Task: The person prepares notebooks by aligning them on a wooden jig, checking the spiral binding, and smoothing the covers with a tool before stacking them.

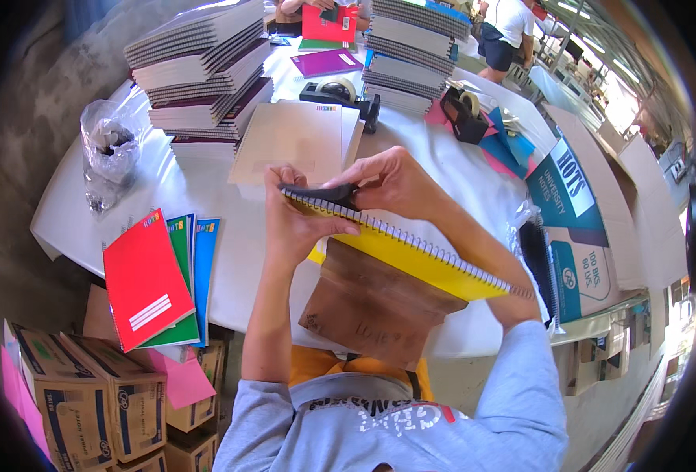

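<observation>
A yellow spiral notebook (pixel 411 256) is held tilted in front of me, its wire-bound edge upward and slanting down to the right. My left hand (pixel 297 208) grips its left end, the thumb lying across the yellow cover just below the wire. Behind the wire, a dark, bent, sheet-like piece (pixel 316 193) shows between my hands; I cannot make out exactly what it is. The fingers of my right hand (pixel 391 185) pinch the right end of that dark piece. Under the notebook, a brown cardboard piece (pixel 375 318) lies at the table's near edge.
Red notebook (pixel 147 283) tops green and blue ones at left. Tall notebook stacks (pixel 198 75) (pixel 407 63) flank tape dispensers (pixel 336 93) (pixel 466 114). Pale sheets (pixel 285 145) lie ahead, a plastic bag (pixel 112 149) far left. Cartons (pixel 72 401) (pixel 576 228) stand both sides; people work beyond.
</observation>
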Available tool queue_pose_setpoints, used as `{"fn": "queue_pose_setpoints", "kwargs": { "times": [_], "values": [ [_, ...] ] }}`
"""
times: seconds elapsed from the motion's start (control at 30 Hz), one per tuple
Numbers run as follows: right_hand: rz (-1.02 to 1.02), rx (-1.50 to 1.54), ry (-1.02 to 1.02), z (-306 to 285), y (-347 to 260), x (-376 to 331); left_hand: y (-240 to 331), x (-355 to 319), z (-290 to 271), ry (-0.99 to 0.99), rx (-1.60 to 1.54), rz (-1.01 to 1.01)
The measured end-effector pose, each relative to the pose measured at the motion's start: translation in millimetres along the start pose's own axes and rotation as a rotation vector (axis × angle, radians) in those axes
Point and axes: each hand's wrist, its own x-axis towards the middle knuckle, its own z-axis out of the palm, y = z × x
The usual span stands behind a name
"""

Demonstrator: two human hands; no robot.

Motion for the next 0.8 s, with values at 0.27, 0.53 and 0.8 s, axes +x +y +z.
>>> {"fn": "queue_pose_setpoints", "kwargs": {
  "times": [0.27, 0.53, 0.8],
  "values": [
    [0.443, -0.95, 0.236, -87, 72, -68, -4, -9, -5, 0.097, -0.102, -0.17],
    [0.953, -0.901, 0.295, -65, 72, -191, 67, 46, 4, 0.525, 0.087, 0.172],
    [0.81, -1.213, 0.527, -9, 89, -268, 96, -11, 42, 0.2, 0.618, 0.804]
  ]
}}
